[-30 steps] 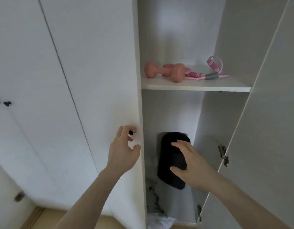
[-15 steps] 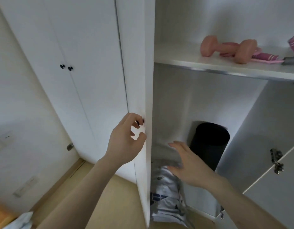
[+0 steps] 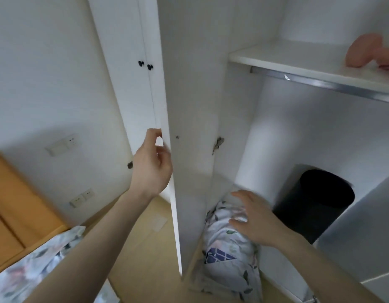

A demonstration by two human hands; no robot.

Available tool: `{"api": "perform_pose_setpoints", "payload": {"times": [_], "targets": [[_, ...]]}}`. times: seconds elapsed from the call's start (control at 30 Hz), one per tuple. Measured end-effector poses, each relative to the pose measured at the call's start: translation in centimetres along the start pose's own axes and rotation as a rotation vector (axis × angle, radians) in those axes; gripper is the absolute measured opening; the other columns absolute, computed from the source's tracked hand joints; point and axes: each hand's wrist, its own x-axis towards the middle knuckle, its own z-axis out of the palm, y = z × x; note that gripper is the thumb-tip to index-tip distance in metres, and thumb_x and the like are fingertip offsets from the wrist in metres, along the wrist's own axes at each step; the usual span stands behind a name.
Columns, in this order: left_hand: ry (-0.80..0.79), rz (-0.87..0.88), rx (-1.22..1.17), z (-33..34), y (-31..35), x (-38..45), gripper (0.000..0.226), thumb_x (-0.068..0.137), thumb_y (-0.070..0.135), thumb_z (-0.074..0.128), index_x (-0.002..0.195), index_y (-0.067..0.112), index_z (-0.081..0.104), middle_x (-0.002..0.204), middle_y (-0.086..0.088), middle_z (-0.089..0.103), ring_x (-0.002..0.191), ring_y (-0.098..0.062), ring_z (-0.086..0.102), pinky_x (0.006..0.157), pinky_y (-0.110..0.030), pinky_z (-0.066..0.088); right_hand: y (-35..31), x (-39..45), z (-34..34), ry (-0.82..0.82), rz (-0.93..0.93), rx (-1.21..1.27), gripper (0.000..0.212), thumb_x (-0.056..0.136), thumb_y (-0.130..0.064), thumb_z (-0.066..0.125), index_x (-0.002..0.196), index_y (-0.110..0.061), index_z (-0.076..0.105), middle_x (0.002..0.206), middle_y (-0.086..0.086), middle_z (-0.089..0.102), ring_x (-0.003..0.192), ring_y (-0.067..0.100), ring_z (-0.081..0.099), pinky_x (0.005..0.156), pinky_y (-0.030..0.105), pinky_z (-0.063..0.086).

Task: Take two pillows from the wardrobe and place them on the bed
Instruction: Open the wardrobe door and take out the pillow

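White door: your left hand (image 3: 153, 169) curls its fingers (image 3: 153, 136) round the edge of the open wardrobe door (image 3: 189, 106).
Pillow: the floral pillow (image 3: 228, 248) stands at the bottom of the wardrobe (image 3: 254, 127), beside a black bin (image 3: 313, 206).
Right hand: your right hand (image 3: 257, 219) is spread wide, holding nothing, fingertips just over the pillow's top.
Bed: floral bedding (image 3: 36, 263) shows lower left.
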Motion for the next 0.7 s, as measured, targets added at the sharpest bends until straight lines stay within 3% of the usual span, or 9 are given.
{"api": "perform_pose_setpoints", "payload": {"times": [0.07, 0.17, 0.23, 0.3, 0.43, 0.53, 0.7], "targets": [[0.042, -0.050, 0.037, -0.1, -0.7, -0.3, 0.041, 0.090, -0.001, 0.039, 0.120, 0.027, 0.042, 0.077, -0.002, 0.068, 0.054, -0.013, 0.056, 0.049, -0.035, 0.043, 0.0, 0.3, 0.6, -0.036, 0.015, 0.020, 0.076, 0.094, -0.045, 0.068, 0.157, -0.034, 0.027, 0.162, -0.013, 0.026, 0.130, 0.003, 0.038, 0.106, 0.022, 0.034], [0.041, -0.107, 0.057, 0.0, -2.0, -1.6, 0.063, 0.088, -0.001, 0.049, 0.144, 0.024, 0.034, 0.126, 0.001, 0.061, 0.096, 0.004, 0.059, 0.078, -0.027, 0.050, 0.2, 0.8, 1.4, -0.074, 0.027, 0.033, 0.077, 0.093, -0.046, 0.067, 0.157, -0.036, 0.025, 0.164, -0.014, 0.022, 0.138, 0.011, 0.042, 0.112, 0.030, 0.040], [0.027, -0.103, 0.073, 0.5, -3.0, -2.4, 0.083, 0.086, -0.002, 0.056, 0.158, 0.018, 0.019, 0.146, 0.000, 0.046, 0.123, -0.005, 0.049, 0.099, -0.026, 0.044, 0.6, 1.1, 1.7, -0.090, 0.027, 0.028, 0.077, 0.093, -0.046, 0.067, 0.156, -0.035, 0.026, 0.163, -0.013, 0.023, 0.138, 0.012, 0.044, 0.112, 0.033, 0.043], [0.022, -0.138, 0.114, 1.1, -4.2, -3.0, 0.100, 0.085, 0.001, 0.063, 0.163, 0.016, 0.001, 0.157, -0.003, 0.034, 0.140, -0.017, 0.036, 0.109, -0.029, 0.038, 1.1, 1.3, 1.9, -0.096, 0.026, 0.025, 0.075, 0.093, -0.046, 0.067, 0.156, -0.034, 0.027, 0.162, -0.012, 0.025, 0.137, 0.012, 0.045, 0.112, 0.033, 0.043], [-0.005, -0.321, 0.208, 2.7, -7.0, -4.2, 0.112, 0.085, 0.013, 0.067, 0.161, 0.024, -0.014, 0.167, -0.004, 0.017, 0.150, -0.030, 0.024, 0.115, -0.041, 0.034, 2.7, 1.2, 2.2, -0.093, 0.051, 0.030, 0.068, 0.092, -0.046, 0.067, 0.151, -0.037, 0.034, 0.155, -0.016, 0.032, 0.133, 0.011, 0.048, 0.110, 0.038, 0.046], [-0.057, -0.435, 0.254, 4.3, -8.7, -5.6, 0.116, 0.084, 0.020, 0.068, 0.159, 0.027, -0.021, 0.171, 0.002, -0.002, 0.156, -0.031, 0.011, 0.120, -0.048, 0.030, 4.5, 1.3, 2.3, -0.096, 0.063, 0.020, 0.069, 0.084, -0.053, 0.062, 0.147, -0.039, 0.038, 0.153, -0.014, 0.038, 0.137, 0.013, 0.046, 0.114, 0.042, 0.042], [-0.019, -0.600, 0.211, 8.7, -9.0, -8.5, 0.116, 0.086, 0.023, 0.068, 0.160, 0.020, -0.022, 0.171, 0.004, -0.016, 0.158, -0.022, -0.006, 0.126, -0.043, 0.014, 8.8, 2.2, 2.0, -0.163, 0.100, 0.025, 0.075, 0.080, -0.054, 0.060, 0.149, -0.036, 0.038, 0.156, -0.013, 0.038, 0.142, 0.013, 0.043, 0.116, 0.036, 0.040]]}}
